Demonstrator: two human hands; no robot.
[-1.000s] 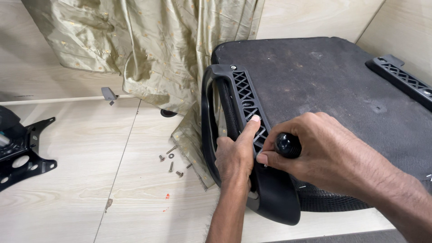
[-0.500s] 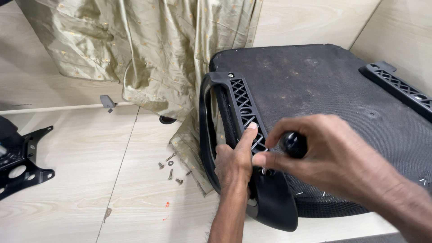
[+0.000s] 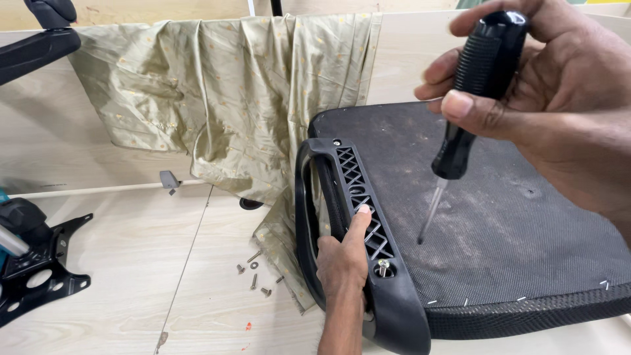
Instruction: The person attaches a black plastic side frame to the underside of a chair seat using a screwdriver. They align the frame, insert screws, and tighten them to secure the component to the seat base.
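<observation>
My left hand (image 3: 343, 261) grips a black plastic armrest (image 3: 348, 197) that lies against the left edge of an upturned black chair seat (image 3: 499, 223). A silver screw (image 3: 382, 266) stands in a hole of the armrest's bracket, just right of my thumb. Raised close to the camera, my right hand (image 3: 545, 85) holds a black-handled screwdriver (image 3: 470, 98). Its thin tip points down over the seat's fabric underside, a little right of and above the screw, apart from it.
A pale green cloth (image 3: 230, 98) hangs behind and drapes down beside the armrest. Several loose screws (image 3: 253, 276) lie on the light wooden floor. A black metal chair mechanism (image 3: 33, 276) sits at the far left, and another black armrest (image 3: 36, 46) shows at the top left.
My right hand has lifted off the armrest bracket toward the camera, so the screwdriver's full length shows. The screw, earlier covered by the hand, is visible. My left hand stays on the armrest.
</observation>
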